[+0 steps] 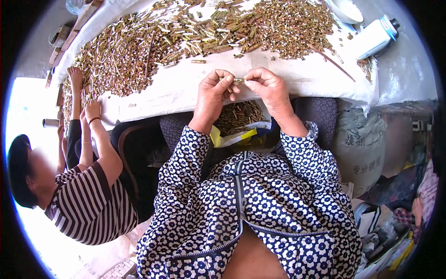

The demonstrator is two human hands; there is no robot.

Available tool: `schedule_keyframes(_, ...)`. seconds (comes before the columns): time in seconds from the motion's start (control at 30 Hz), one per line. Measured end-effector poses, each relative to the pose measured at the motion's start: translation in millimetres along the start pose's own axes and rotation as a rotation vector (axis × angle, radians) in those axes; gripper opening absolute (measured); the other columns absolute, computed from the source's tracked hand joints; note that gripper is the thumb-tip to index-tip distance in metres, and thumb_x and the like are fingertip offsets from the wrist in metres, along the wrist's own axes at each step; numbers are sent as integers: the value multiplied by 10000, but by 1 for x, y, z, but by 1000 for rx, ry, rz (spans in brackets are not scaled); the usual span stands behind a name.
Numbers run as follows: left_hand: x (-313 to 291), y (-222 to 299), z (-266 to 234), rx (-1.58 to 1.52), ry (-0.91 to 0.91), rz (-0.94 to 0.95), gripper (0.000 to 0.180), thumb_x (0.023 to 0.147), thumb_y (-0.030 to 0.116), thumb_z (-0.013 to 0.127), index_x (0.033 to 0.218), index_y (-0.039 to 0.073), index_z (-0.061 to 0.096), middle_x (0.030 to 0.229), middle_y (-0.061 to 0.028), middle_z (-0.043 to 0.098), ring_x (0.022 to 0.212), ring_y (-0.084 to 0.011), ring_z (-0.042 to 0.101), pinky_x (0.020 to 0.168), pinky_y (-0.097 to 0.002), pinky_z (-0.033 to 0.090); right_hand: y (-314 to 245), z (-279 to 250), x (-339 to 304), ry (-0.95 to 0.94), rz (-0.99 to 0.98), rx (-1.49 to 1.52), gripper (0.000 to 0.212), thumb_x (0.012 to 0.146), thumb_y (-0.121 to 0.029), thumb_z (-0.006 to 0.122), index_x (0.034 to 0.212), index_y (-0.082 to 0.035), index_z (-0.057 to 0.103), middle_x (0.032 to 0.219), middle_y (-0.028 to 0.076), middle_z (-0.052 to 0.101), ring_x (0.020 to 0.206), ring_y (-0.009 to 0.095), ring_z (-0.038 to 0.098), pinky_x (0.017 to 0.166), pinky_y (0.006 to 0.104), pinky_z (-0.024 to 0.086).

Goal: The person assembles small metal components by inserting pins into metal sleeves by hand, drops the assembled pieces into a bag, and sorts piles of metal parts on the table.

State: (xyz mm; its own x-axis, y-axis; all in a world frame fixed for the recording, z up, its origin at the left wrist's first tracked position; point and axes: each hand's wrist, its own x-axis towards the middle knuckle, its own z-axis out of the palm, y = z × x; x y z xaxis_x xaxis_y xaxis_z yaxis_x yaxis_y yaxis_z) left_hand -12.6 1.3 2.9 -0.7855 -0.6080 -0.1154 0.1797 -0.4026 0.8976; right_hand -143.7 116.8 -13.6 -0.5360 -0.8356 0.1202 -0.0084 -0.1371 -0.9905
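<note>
- Two hands meet over table edge: left hand (pixel 213 95) and right hand (pixel 269 88) both pinch one small brass piece (pixel 238 80).
- White-covered table (pixel 297 74) carries brass parts heap (pixel 176 32).
- Co-worker's hands (pixel 83 93) at left; sack (pixel 362 149) right.

- A small brass-coloured metal piece (pixel 239 80), slim and short, lies level between my fingertips, just above the white-covered table's near edge, clear of the heap.
</note>
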Motion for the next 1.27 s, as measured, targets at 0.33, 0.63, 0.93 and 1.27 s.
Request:
schedule_keyframes(0.33,0,-1,4,41,-8,79,86,930,111,581,943,30,556,798,-69,639,643,-115,607,528,-217,479,-4,6,-3,96,-388,-306,154,787,86,619,898,-19,626,932,21,603,843,91,590,732,217,479)
schedule_keyframes(0.63,-1,-5,8,36,5,98,95,926,115,588,931,29,548,784,-72,640,617,-113,607,511,-215,478,-3,3,-4,110,-420,-259,174,753,97,629,872,-29,627,896,53,616,846,150,614,738,258,497)
schedule_keyframes(0.93,7,-16,15,916,19,302,70,894,81,608,926,32,570,747,-87,628,581,-123,582,502,-274,459,2,-3,1,65,-402,-607,89,742,14,603,816,-30,579,825,123,586,783,292,587,706,369,482)
schedule_keyframes(1.27,11,-17,43,1566,-115,631,121,782,-23,523,858,54,470,810,-180,586,720,-375,617,596,-419,516,2,-38,26,273,-477,-1027,229,708,10,623,927,-56,630,978,147,615,942,324,596,818,372,493)
